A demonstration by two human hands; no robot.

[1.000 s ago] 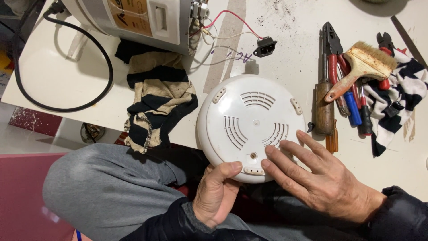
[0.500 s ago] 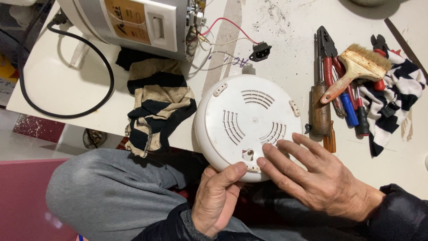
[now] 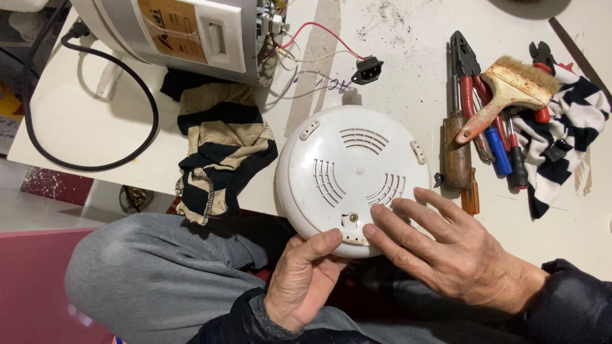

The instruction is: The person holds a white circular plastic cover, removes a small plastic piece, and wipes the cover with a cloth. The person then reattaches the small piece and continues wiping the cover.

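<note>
A round white plastic base cover [image 3: 354,175], the vented kind with little feet and a screw hole near the front edge, is laid flat at the near edge of the white worktable [image 3: 395,38], partly hanging over the lap. It's pinched at the near rim by the left hand [image 3: 305,280], thumb on top and the other fingers curled underneath, so that grip is closed on the cover. The right hand [image 3: 456,255] is spread open and laid flat, fingertips pressed on the cover's right front part, nothing actually grasped by it.

Behind the cover, a rice-cooker-type appliance body [image 3: 185,32] is tipped on its side, with loose red and white wires [image 3: 319,32] hanging out of its open end to a small black socket [image 3: 368,70]. A striped cloth [image 3: 220,150] is tucked under it, and a black power cord [image 3: 95,111] is looped on the left.

To the right, tools are lined up together: pliers [image 3: 464,70], a wooden-handled screwdriver [image 3: 456,153], a blue-handled screwdriver [image 3: 498,150], and a worn paintbrush [image 3: 510,92] laid across them, beside a black-and-white striped rag [image 3: 574,127].
</note>
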